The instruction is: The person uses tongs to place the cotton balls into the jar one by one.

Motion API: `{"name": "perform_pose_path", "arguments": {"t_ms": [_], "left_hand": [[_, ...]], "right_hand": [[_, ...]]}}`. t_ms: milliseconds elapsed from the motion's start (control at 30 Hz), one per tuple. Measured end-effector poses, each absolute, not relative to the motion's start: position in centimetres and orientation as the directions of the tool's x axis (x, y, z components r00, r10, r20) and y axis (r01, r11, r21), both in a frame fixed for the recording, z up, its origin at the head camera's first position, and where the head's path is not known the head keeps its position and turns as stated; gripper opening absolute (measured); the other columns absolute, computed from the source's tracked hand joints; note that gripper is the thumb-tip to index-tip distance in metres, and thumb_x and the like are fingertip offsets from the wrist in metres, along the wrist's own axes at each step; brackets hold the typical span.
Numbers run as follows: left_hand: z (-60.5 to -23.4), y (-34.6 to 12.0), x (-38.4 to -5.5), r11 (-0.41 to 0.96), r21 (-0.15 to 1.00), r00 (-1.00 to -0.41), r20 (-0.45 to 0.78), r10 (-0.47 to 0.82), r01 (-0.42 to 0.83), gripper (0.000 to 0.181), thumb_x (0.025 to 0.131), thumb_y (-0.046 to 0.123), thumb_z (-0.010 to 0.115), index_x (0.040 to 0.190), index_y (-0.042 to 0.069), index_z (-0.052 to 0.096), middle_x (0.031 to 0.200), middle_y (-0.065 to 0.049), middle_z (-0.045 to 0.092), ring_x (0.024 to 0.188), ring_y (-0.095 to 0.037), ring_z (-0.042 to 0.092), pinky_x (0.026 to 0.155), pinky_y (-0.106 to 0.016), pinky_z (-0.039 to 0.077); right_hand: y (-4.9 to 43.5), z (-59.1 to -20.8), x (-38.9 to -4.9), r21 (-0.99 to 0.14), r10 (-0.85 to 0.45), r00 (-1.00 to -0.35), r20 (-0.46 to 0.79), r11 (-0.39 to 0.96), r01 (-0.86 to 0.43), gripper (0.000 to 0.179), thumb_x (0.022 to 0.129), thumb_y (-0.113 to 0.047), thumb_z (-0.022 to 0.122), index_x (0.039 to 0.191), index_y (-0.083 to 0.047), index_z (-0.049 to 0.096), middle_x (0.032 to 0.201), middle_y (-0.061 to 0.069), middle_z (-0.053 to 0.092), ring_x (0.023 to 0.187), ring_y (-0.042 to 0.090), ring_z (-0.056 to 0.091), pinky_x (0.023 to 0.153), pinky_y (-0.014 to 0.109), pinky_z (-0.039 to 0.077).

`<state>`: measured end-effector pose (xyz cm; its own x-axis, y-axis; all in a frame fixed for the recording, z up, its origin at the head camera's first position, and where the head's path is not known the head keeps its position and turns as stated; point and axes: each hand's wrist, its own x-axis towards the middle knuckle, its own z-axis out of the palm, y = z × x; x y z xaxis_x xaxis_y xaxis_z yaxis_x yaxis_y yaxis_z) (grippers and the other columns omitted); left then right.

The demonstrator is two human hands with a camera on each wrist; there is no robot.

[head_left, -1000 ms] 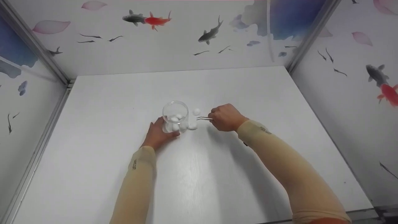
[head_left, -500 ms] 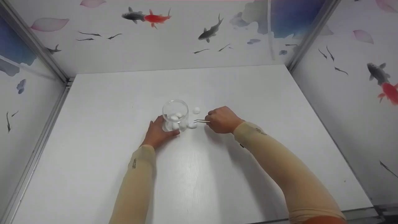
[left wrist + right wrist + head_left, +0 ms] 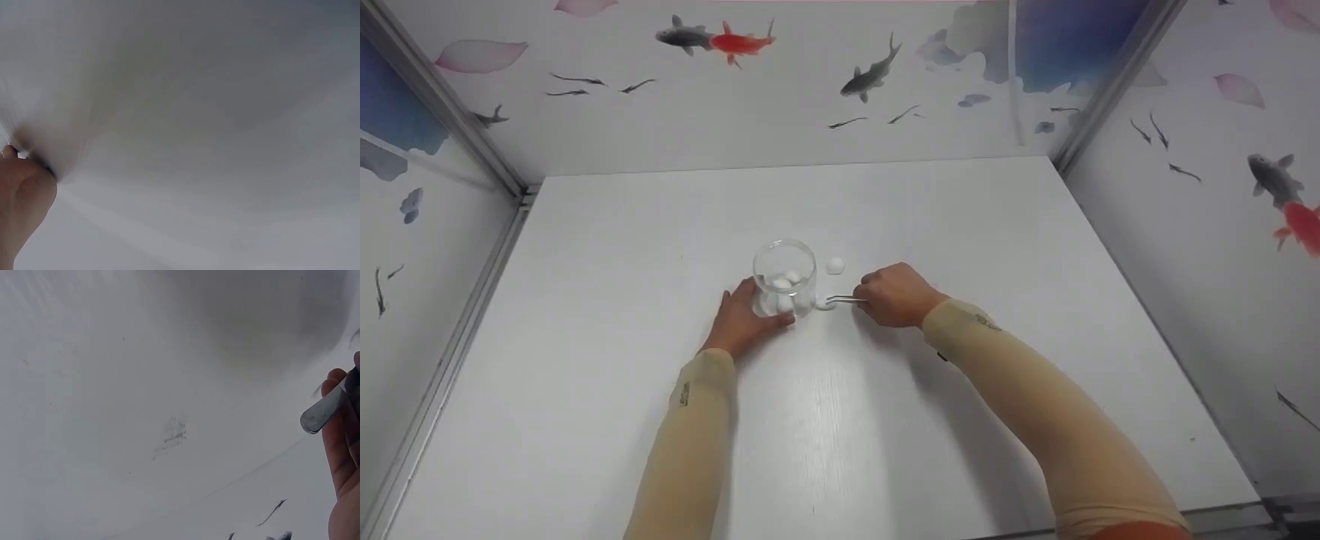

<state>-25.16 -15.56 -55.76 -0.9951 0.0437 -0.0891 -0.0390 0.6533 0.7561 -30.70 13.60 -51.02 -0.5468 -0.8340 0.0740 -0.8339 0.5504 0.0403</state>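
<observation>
I judge this a purpose-built recording booth, not a home or shop. A bare white table (image 3: 840, 420) fills the floor of the enclosure, boxed on three sides by panels (image 3: 720, 112) printed with fish, petals and blue washes, joined at the corners by metal framing strips (image 3: 1110, 82). From my station I see a glass beaker (image 3: 784, 277) and steel tweezers (image 3: 846, 300), which suggest a staged laboratory exercise.
</observation>
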Motion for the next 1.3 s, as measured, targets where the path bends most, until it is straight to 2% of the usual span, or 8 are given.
{"name": "perform_pose_path", "arguments": {"t_ms": [167, 400, 667, 900, 1300], "left_hand": [[-55.9, -15.5, -25.1, 0.652, 0.756, -0.995, -0.099, 0.032, -0.054, 0.102, 0.076, 0.049, 0.084, 0.154, 0.008, 0.033, 0.155, -0.012, 0.039, 0.147, -0.028, 0.025, 0.123, -0.036, -0.005], [-55.5, -15.3, -24.9, 0.659, 0.751, -0.995, -0.089, 0.045, -0.038, 0.101, 0.077, 0.046, 0.084, 0.154, 0.006, 0.032, 0.155, -0.014, 0.039, 0.147, -0.03, 0.026, 0.123, -0.039, -0.004], [-55.9, -15.4, -25.2, 0.659, 0.752, -0.996, -0.077, 0.049, -0.026, 0.1, 0.077, 0.048, 0.084, 0.153, 0.006, 0.035, 0.154, -0.014, 0.041, 0.146, -0.029, 0.028, 0.123, -0.04, -0.004], [-56.1, -15.6, -25.5, 0.654, 0.756, -0.996, -0.074, 0.051, -0.023, 0.102, 0.076, 0.05, 0.084, 0.153, 0.006, 0.035, 0.154, -0.014, 0.04, 0.146, -0.03, 0.028, 0.123, -0.041, -0.004], [-55.7, -15.4, -25.4, 0.655, 0.753, -0.993, -0.11, 0.038, -0.058, 0.104, 0.075, 0.05, 0.084, 0.155, 0.007, 0.032, 0.156, -0.013, 0.038, 0.147, -0.029, 0.025, 0.123, -0.038, -0.005]], "right_hand": [[13.5, -51.1, -30.5, 0.03, -0.834, -0.546, 0.08, 0.549, -0.835, 0.012, 0.092, -0.014, 0.071, 0.099, -0.012, 0.08, 0.08, -0.001, 0.071, 0.06, 0.012, 0.056, 0.059, 0.031, 0.058], [13.5, -51.4, -30.4, 0.034, -0.839, -0.528, 0.13, 0.536, -0.844, 0.012, 0.09, -0.01, 0.068, 0.089, -0.011, 0.08, 0.071, -0.002, 0.067, 0.056, 0.012, 0.054, 0.053, 0.032, 0.055], [13.4, -51.6, -30.5, 0.035, -0.826, -0.552, 0.114, 0.559, -0.829, 0.012, 0.089, -0.01, 0.066, 0.087, -0.011, 0.078, 0.071, -0.001, 0.066, 0.055, 0.014, 0.053, 0.053, 0.034, 0.054], [14.3, -51.2, -30.7, 0.006, -0.819, -0.544, 0.183, 0.554, -0.832, 0.013, 0.089, -0.008, 0.065, 0.083, -0.011, 0.076, 0.07, -0.001, 0.065, 0.056, 0.015, 0.055, 0.051, 0.034, 0.053], [16.5, -50.2, -31.3, -0.005, -0.783, -0.575, 0.238, 0.591, -0.807, 0.013, 0.088, -0.005, 0.067, 0.079, -0.011, 0.075, 0.067, -0.001, 0.063, 0.056, 0.014, 0.057, 0.05, 0.034, 0.053]]}}
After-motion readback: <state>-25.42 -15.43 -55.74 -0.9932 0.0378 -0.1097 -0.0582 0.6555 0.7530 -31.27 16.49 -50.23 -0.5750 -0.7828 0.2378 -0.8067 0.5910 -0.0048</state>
